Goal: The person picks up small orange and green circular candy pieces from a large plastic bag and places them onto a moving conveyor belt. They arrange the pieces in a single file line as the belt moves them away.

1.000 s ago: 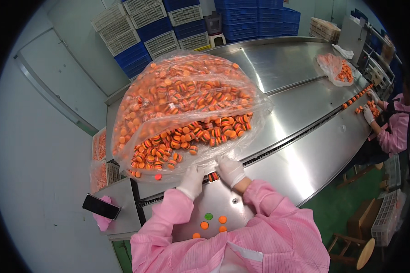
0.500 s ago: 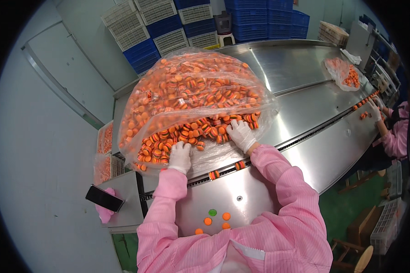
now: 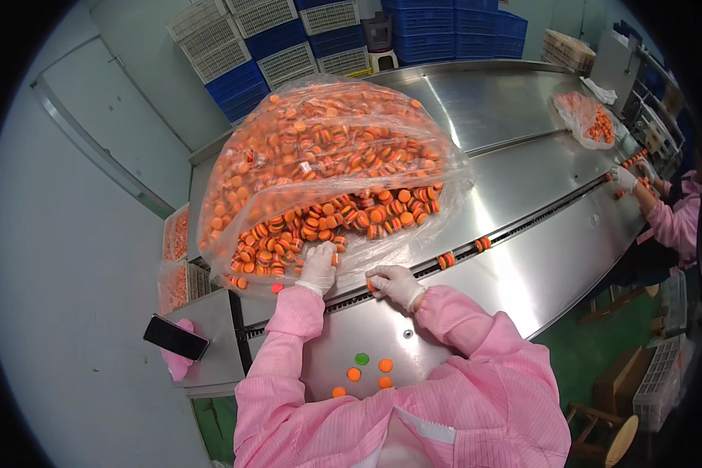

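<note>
A big clear plastic bag (image 3: 327, 148) full of orange round caps lies open on a long steel table (image 3: 522, 179). In a white glove, my left hand (image 3: 318, 267) rests among the loose caps (image 3: 351, 214) spilling from the bag's mouth. Also gloved, my right hand (image 3: 394, 282) sits at the dark channel (image 3: 515, 230) along the table, with its fingers pinching an orange cap. Two small groups of caps (image 3: 464, 253) stand in the channel to the right.
Three orange buttons and a green one (image 3: 364, 370) sit on the panel near me. A black phone (image 3: 175, 337) lies on a pink cloth at left. Another person in pink (image 3: 671, 210) works far right beside a smaller bag of caps (image 3: 585, 117). Blue and white crates (image 3: 304, 39) are stacked behind.
My right hand has come down from the pile of caps to the channel at the table's edge. My left hand has slid right along the bag's mouth.
</note>
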`<move>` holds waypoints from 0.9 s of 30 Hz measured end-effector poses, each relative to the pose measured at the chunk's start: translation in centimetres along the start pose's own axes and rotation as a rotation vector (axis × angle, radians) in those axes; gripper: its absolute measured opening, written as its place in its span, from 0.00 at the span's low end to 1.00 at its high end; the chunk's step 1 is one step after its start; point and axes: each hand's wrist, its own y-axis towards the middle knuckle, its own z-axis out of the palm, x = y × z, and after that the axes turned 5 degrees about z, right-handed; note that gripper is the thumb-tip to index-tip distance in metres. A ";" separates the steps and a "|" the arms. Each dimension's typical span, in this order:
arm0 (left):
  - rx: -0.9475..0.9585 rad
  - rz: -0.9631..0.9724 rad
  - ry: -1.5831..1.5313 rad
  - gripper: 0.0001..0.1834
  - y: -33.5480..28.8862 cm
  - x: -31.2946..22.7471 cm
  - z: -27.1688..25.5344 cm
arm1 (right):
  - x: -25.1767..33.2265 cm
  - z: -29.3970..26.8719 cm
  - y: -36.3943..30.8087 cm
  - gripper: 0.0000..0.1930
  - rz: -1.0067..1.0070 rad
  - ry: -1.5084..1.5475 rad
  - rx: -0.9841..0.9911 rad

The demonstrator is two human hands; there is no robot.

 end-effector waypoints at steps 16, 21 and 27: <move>0.320 -0.035 0.233 0.18 -7.0 -7.9 -1.1 | 1.9 -6.6 -0.2 0.10 -0.152 -1.105 -0.244; 0.048 -0.029 0.032 0.10 -4.4 -6.3 -4.4 | 5.6 -2.8 -0.2 0.08 -0.456 -1.144 -0.368; 0.217 -0.342 0.275 0.09 -2.3 1.6 -3.5 | 4.2 3.5 8.7 0.13 -0.536 -1.219 -0.226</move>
